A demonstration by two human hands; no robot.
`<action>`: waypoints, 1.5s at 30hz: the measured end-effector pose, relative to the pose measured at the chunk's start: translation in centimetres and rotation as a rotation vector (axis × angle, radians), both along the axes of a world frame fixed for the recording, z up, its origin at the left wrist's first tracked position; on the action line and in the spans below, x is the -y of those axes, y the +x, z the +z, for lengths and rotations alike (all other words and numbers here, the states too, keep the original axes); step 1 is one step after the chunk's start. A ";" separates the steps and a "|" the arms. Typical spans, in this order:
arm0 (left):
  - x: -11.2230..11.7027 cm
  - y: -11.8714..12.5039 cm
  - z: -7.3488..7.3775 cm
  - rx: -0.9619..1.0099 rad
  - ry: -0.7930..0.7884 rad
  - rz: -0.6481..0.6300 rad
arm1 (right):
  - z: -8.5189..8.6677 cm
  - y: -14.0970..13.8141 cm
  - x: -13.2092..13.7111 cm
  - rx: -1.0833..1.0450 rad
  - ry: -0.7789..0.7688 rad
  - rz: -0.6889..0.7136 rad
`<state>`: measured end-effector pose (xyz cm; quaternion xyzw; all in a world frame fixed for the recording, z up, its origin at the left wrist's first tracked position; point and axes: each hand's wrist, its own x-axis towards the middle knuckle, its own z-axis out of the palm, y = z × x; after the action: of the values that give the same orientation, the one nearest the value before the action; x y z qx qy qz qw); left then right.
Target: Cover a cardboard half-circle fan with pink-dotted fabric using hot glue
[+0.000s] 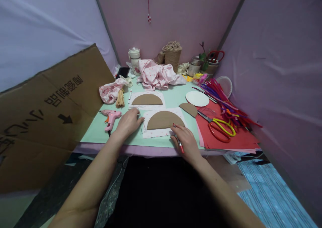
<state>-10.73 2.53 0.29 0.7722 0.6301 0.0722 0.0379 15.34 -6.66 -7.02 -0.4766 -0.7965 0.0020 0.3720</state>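
Note:
A brown cardboard half-circle (164,119) lies on a white dotted fabric piece (161,132) near the table's front edge. My left hand (128,122) rests flat on the fabric's left edge, fingers stretched out. My right hand (185,141) grips a red pen (179,144), its tip touching the fabric at the half-circle's lower right corner. A second half-circle (147,99) lies on another white fabric piece (133,105) farther back. A smaller cardboard piece (189,108) sits to the right.
A pink glue gun (110,117) lies left of my left hand. Yellow-handled scissors (221,125) rest on red paper (233,139) at right, beside pipe cleaners (221,97) and a white paper disc (197,98). Pink cloth (157,74), twine spools (172,55) and jars stand at the back. A large cardboard sheet (47,110) leans at left.

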 end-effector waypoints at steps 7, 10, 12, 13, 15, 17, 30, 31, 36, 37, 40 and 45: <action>2.4 4.6 -0.7 0.098 -0.047 -0.087 | 0.1 -0.1 0.8 0.006 -0.007 -0.030; 2.3 5.4 -1.2 0.126 -0.058 -0.087 | 0.1 0.1 1.5 0.008 0.000 -0.039; 2.0 5.4 -1.6 0.152 -0.064 -0.079 | 0.1 0.4 1.8 0.002 -0.001 -0.039; 1.9 5.3 -1.8 0.162 -0.067 -0.073 | 0.2 0.5 1.9 -0.003 -0.003 -0.037; 1.8 5.2 -2.2 0.177 -0.076 -0.069 | 0.3 0.6 2.0 -0.013 -0.009 -0.033; 1.7 5.2 -2.5 0.187 -0.081 -0.072 | 0.4 0.7 1.9 -0.035 -0.009 -0.033; 0.3 0.6 0.3 -0.041 -0.081 0.186 | 3.1 1.9 -1.8 -0.236 -0.046 -0.062; 0.4 0.7 0.3 -0.071 -0.097 0.207 | 3.1 1.8 -2.2 -0.247 -0.053 -0.058; 1.0 2.0 0.7 -0.129 -0.152 0.237 | 2.8 1.8 -3.4 -0.271 -0.095 -0.040; 1.1 2.1 0.9 -0.143 -0.167 0.240 | 2.8 1.9 -3.5 -0.271 -0.100 -0.040; 1.6 1.8 1.5 -0.179 -0.194 0.245 | 2.9 2.5 -3.7 -0.276 -0.113 -0.061; 2.8 0.4 1.7 -0.246 -0.202 0.236 | 3.5 3.7 -4.6 -0.291 -0.098 -0.092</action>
<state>-10.36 -0.31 2.00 0.6882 0.7202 -0.0826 0.0292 19.03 -2.10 -3.50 -0.5247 -0.7105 0.0931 0.4596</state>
